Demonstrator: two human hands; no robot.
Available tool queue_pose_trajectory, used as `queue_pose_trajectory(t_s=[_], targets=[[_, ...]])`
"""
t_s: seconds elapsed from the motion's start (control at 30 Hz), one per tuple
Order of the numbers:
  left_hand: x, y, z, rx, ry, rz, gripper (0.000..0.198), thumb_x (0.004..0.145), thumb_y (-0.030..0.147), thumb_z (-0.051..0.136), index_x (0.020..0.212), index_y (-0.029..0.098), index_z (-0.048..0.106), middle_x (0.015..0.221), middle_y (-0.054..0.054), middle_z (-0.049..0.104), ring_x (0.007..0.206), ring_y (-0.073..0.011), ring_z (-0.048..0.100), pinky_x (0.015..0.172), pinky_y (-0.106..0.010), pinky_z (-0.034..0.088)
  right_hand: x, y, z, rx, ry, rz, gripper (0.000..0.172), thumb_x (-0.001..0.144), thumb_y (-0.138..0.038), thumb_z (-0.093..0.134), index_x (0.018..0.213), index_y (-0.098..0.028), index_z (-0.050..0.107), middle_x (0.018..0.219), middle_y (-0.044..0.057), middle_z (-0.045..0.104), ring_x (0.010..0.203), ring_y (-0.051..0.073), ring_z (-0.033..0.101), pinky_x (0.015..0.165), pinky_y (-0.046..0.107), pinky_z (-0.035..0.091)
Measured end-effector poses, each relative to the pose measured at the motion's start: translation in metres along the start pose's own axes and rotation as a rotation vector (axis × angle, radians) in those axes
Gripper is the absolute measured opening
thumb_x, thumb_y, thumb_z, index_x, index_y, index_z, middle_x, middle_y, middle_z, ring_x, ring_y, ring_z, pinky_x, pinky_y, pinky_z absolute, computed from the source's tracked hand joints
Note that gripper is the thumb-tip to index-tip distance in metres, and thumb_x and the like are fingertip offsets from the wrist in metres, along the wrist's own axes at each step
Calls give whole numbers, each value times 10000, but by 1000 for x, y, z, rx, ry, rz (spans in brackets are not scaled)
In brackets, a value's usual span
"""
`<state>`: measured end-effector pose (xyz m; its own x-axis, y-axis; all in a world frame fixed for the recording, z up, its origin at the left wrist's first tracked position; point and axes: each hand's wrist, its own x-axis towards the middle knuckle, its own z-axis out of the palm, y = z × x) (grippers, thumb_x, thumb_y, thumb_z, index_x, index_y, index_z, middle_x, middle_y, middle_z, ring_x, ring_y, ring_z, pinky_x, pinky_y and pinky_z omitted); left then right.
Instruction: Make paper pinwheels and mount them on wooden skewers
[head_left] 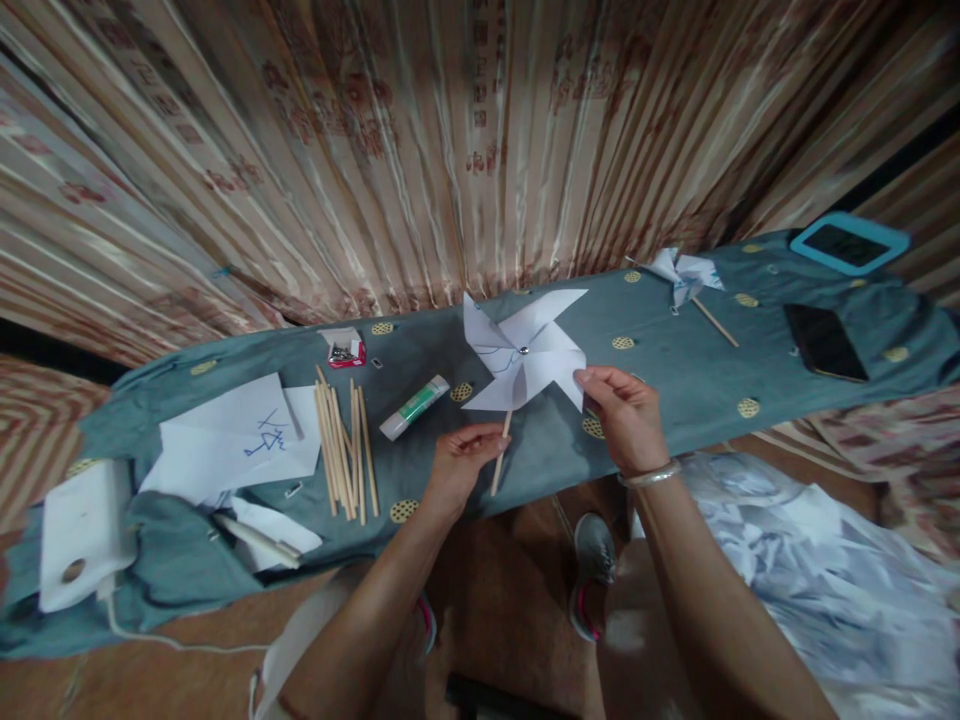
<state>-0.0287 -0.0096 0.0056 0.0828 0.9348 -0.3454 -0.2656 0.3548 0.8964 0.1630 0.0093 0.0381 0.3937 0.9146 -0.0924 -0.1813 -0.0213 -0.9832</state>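
A white paper pinwheel (551,345) with a metal pin at its centre is held over the cloth-covered table. Its wooden stick (498,470) is pinched between the thumb and fingers of my left hand (461,460). On the other side, my right hand (626,415) pinches the edge of the right-hand blade between thumb and forefinger. A glue stick (415,407) lies just left of the pinwheel. Several loose wooden sticks (364,455) lie side by side further left, with a small red and white box of metal pins (346,350) behind them.
Paper sheets (225,440) and a white device with a cable (84,535) lie at the left. Toward the right are another pinwheel (686,275), a black phone (825,342) and a blue-framed tablet (850,243). A plastic bag of paper pieces (817,570) stands at lower right. Curtains (420,150) hang behind.
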Motion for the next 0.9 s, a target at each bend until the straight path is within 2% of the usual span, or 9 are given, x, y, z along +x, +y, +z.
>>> queue_pose_trajectory(t_s=[0.33,0.57,0.9], targets=[[1,2,2,-45,28,21,275,480,290,857,718,191,761,703,-23,740,683,-150,656,732,-278,514,-14,6,11,39,-108,68,222,577,-400,833,657,-225,721,585,-34,627,539,86,514,564,226,446],[3,1,4,-60,73,28,277,455,280,858,699,194,759,692,-11,739,664,-135,647,733,-270,513,-21,8,18,35,-145,109,279,553,-446,846,618,-216,703,583,-30,645,553,90,552,559,221,456],[2,-1,5,-60,41,47,276,489,290,856,729,190,763,727,-18,743,685,-140,645,763,-287,506,-28,13,30,10,-215,101,333,537,-469,843,540,-201,646,568,-20,656,565,112,586,582,247,473]])
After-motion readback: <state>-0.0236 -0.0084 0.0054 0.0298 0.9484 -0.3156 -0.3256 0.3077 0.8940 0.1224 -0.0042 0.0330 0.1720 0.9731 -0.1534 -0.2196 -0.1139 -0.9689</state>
